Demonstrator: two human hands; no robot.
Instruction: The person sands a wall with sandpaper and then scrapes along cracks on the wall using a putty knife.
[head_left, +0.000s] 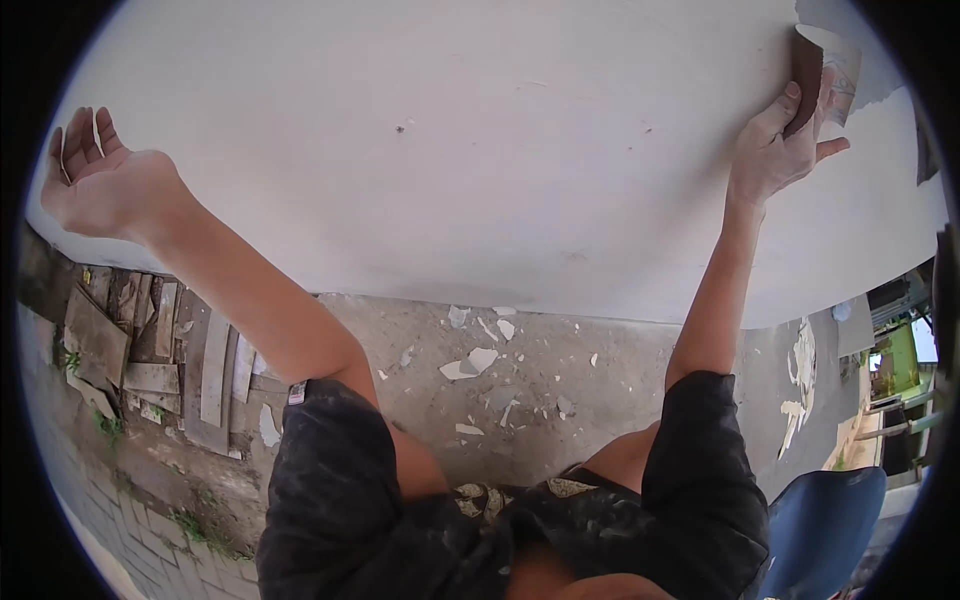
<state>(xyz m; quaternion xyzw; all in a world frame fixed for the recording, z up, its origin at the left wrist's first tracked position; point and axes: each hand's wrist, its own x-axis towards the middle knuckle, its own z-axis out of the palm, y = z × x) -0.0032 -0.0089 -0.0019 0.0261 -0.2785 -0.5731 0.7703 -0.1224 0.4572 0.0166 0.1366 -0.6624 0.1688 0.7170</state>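
Observation:
A large white wall [480,160] fills the upper part of the head view, with small dark marks and a grey patch with a ragged edge at the upper right. My right hand [785,145] is raised at the upper right, closed round a bent sheet of sandpaper [806,75] with a brown face and a pale printed back. The sheet is against or very near the wall beside the grey patch. At the far left my left hand [95,180] is raised near the wall, palm turned up and fingers spread, holding nothing.
White flakes [470,363] lie scattered on the concrete floor [420,340] at the wall's foot. Wooden boards [153,377] are piled at the left above grey paving [150,540]. A blue chair [828,530] stands at the lower right.

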